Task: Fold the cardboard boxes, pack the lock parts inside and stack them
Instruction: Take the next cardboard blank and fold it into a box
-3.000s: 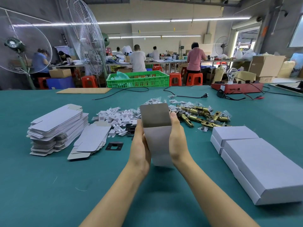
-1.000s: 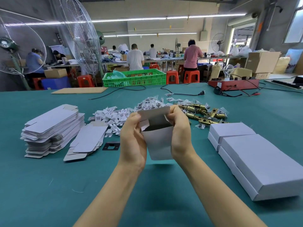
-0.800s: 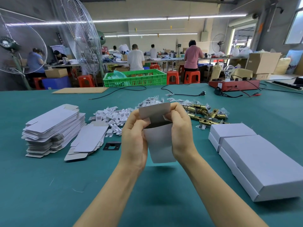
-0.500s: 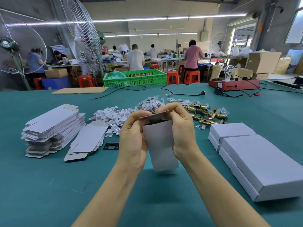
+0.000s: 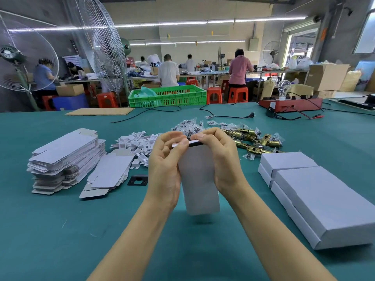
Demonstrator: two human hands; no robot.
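A small white cardboard box [image 5: 199, 183] stands upright over the green table, held between both hands. My left hand [image 5: 166, 165] grips its left side, thumb on the top flap. My right hand [image 5: 221, 159] grips the right side, with fingers curled over the top flap, which lies nearly flat on the box. Behind the box lie brass lock latches [image 5: 253, 139], bagged small parts [image 5: 188, 127] and white plastic pieces [image 5: 138, 142]. A black strike plate [image 5: 138, 180] lies left of my left hand.
A tall stack of flat box blanks [image 5: 65, 157] sits at the left, a smaller pile [image 5: 109, 175] beside it. Finished white boxes [image 5: 316, 195] are stacked at the right. A green crate [image 5: 168, 96], cables and a red tester [image 5: 290, 103] lie at the far edge.
The top flap, standing open a second ago, has been folded down over the box. Both hands shifted up to the top edge and the box dropped slightly toward the table.
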